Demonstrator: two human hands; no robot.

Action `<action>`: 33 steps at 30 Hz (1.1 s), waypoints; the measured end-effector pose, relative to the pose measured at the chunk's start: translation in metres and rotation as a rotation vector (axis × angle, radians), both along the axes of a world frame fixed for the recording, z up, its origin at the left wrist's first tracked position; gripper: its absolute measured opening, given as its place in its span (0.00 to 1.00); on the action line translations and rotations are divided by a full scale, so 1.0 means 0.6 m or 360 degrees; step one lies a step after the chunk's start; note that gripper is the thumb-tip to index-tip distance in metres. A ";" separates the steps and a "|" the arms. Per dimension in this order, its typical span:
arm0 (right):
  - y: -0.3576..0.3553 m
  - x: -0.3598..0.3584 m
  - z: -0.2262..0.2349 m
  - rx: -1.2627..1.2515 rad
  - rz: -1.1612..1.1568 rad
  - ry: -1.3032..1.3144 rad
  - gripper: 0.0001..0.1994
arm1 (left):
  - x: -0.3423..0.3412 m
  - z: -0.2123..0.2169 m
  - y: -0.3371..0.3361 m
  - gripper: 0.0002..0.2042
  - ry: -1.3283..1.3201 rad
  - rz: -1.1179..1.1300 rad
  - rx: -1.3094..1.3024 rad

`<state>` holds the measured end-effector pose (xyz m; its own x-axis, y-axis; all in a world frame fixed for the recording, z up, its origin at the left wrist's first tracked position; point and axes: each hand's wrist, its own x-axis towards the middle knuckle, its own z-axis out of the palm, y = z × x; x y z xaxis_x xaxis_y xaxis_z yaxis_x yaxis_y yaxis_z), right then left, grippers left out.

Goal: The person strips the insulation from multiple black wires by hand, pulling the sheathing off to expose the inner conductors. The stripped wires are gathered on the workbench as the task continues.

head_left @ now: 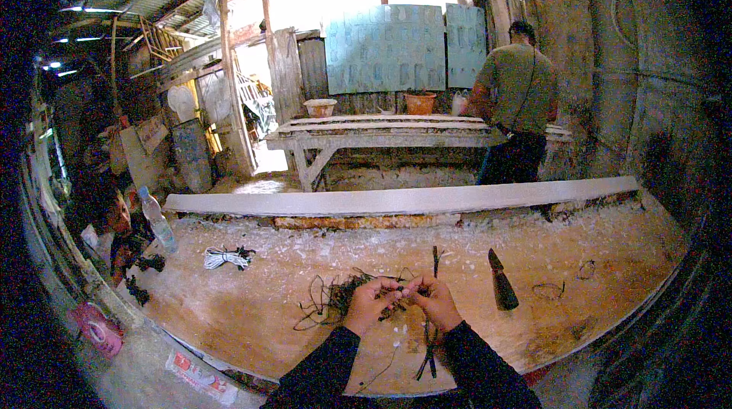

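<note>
Over the middle of the wooden table (252,314), my left hand (371,304) and my right hand (435,302) meet fingertip to fingertip. Both are closed in a pinch around something small and dark, too small to name. A tangle of thin dark wire or cord (328,298) lies beside and partly under my left hand. Long dark strips (428,352) run beneath my right hand and wrist, their far ends showing beyond it. To the right rests a knife-like tool (501,281) with a broad dark lower part and a narrow tip pointing away.
A long white board (412,200) spans the table's far edge. At left are a bundle of white cord (227,257), a clear plastic bottle (156,218) and dark clumps (137,289). Thin wire loops (549,289) lie at right. Beyond, a person (518,89) stands at another bench (381,134).
</note>
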<state>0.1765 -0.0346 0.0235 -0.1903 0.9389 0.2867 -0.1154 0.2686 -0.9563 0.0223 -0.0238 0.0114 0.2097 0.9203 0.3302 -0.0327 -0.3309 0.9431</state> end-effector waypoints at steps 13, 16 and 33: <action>0.007 0.002 -0.009 0.0011 0.0187 -0.0017 0.08 | -0.007 0.019 -0.005 0.10 0.0039 -0.0226 -0.0149; 0.007 0.003 -0.008 -0.0015 0.0215 0.0001 0.08 | -0.008 0.015 -0.003 0.08 0.0008 -0.0242 -0.0104; -0.006 0.000 0.011 -0.0220 0.0109 0.0105 0.05 | -0.016 0.014 0.005 0.03 0.0147 -0.0159 0.0110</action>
<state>0.1765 -0.0380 0.0300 -0.2402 0.9558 0.1696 -0.1926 0.1243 -0.9734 0.0126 -0.0206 0.0198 0.3318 0.8690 0.3671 0.0173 -0.3946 0.9187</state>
